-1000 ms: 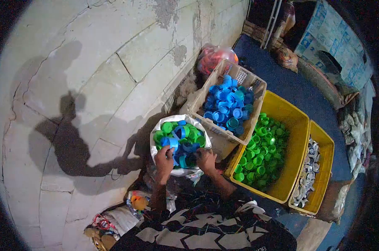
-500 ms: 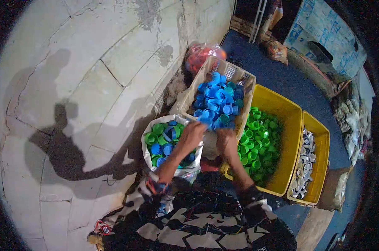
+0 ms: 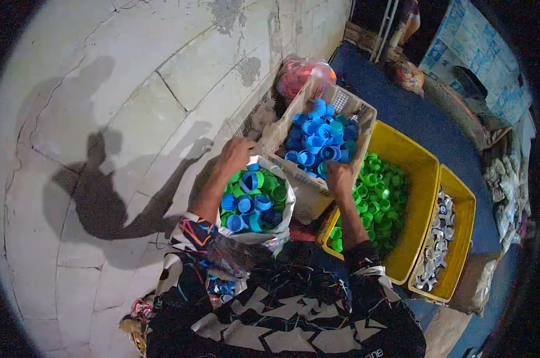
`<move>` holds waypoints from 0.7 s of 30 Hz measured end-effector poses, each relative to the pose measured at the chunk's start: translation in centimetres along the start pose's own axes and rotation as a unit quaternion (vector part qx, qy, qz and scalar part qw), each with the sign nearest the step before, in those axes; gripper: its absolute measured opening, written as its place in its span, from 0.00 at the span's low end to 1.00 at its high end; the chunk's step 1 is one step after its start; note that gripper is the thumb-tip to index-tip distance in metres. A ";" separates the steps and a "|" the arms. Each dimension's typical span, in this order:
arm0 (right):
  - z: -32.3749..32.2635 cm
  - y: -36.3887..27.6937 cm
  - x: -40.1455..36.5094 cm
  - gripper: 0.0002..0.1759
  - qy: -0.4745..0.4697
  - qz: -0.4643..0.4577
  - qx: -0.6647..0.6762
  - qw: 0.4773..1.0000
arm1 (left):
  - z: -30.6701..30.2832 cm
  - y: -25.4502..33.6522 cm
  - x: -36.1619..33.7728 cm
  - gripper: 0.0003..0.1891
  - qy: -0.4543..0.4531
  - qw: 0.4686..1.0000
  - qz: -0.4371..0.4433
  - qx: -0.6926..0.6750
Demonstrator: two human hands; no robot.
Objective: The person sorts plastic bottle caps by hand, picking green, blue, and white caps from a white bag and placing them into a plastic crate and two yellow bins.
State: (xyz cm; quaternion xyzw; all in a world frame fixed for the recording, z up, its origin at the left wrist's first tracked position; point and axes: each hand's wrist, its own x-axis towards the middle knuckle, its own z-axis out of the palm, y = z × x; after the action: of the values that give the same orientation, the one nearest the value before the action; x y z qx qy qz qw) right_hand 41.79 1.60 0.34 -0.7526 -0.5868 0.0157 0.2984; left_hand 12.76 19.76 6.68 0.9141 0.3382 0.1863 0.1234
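Note:
My left hand is over the back left rim of a white sack, its fingers apart and pointing right. Green and blue plastic caps lie in the sack, one blue cap just below my fingers. My right hand is at the front right edge of a pale plastic crate, its fingers curled down beside the blue caps. Whatever those fingers grip is hidden.
Right of the crate stands a yellow tub with green caps. A narrower yellow bin beside it contains white caps. A bag of reddish items sits behind the crate. A block wall borders the left.
My left hand has moved left and up, from the crate's front edge to the sack's rim. My right hand has shifted slightly up and right along the crate. The view has shifted a little.

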 end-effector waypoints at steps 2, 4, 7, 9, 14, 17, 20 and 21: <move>3.4 0.5 -1.6 0.11 0.036 0.018 0.070 0.997 | -0.8 -2.1 -3.4 0.13 0.008 1.000 -0.004 0.010; 8.0 1.7 -3.0 0.11 -0.002 0.012 0.076 0.997 | -1.7 -2.9 -6.1 0.14 -0.040 0.998 -0.013 0.055; 12.2 2.6 -4.5 0.12 -0.127 -0.024 0.010 0.992 | -2.7 -3.0 -9.8 0.14 -0.139 0.985 -0.024 0.099; 13.1 -0.2 -5.3 0.13 -0.160 -0.035 -0.002 0.987 | -1.0 -4.0 -12.6 0.15 -0.133 0.990 -0.013 0.036; 10.7 -6.3 -6.4 0.17 -0.215 -0.012 0.026 0.976 | 0.2 -4.7 -15.0 0.12 -0.115 0.988 -0.009 0.106; 10.1 -7.2 -7.1 0.17 -0.229 -0.028 0.005 0.973 | 1.3 -6.4 -15.5 0.10 -0.126 0.973 -0.019 0.190; 9.8 -6.9 -7.4 0.17 -0.207 -0.064 0.019 0.976 | 1.8 -7.8 -15.7 0.07 -0.112 0.982 -0.008 0.155; 9.8 -6.8 -7.4 0.16 -0.214 -0.052 0.011 0.975 | 1.8 -8.1 -15.6 0.07 -0.103 0.987 0.000 0.120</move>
State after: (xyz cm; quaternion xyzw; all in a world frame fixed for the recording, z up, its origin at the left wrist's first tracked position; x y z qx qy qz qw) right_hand 29.88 0.11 -6.98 -0.6968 -0.6751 0.1673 0.1751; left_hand -2.08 15.21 -1.86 0.9367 0.3434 0.0489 0.0470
